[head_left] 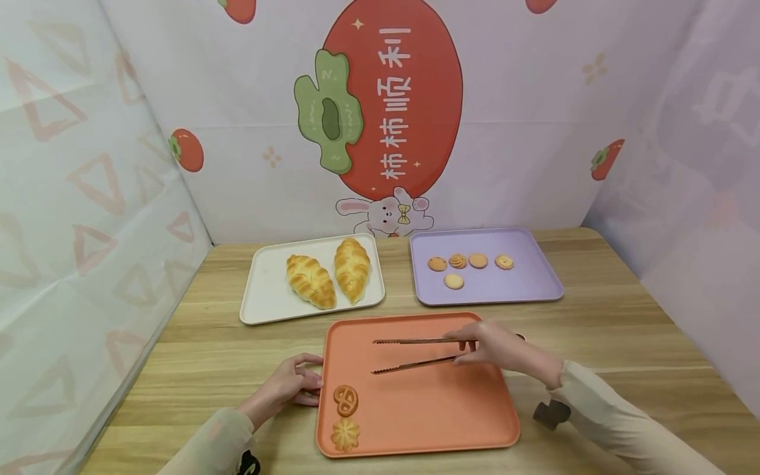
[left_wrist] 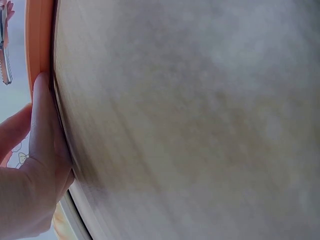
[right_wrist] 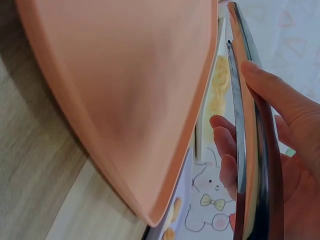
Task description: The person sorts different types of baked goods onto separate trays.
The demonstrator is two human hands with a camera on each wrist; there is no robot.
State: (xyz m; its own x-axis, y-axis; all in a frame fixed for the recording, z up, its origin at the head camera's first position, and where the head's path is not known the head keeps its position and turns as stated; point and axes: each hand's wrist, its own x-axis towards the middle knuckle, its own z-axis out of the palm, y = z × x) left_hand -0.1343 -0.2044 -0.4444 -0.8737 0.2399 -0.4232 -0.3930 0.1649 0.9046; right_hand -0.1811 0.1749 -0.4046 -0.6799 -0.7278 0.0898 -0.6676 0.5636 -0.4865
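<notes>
My right hand holds a pair of metal tongs, thumb on one arm and fingers on the other. The tongs' serrated tips are apart with nothing between them, over the orange tray. In the right wrist view the tongs stand beside the tray's edge. At the tray's left rim, my left hand rests its fingers against the outer side; the left wrist view has the fingers along that rim. A pretzel-shaped cookie and a flower-shaped cookie lie in the tray's near left corner.
Behind on the left, a white tray bears two golden breads, one of them a bread by its right edge. A purple tray at the back right carries several small cookies. A printed cloth wall borders the wooden table.
</notes>
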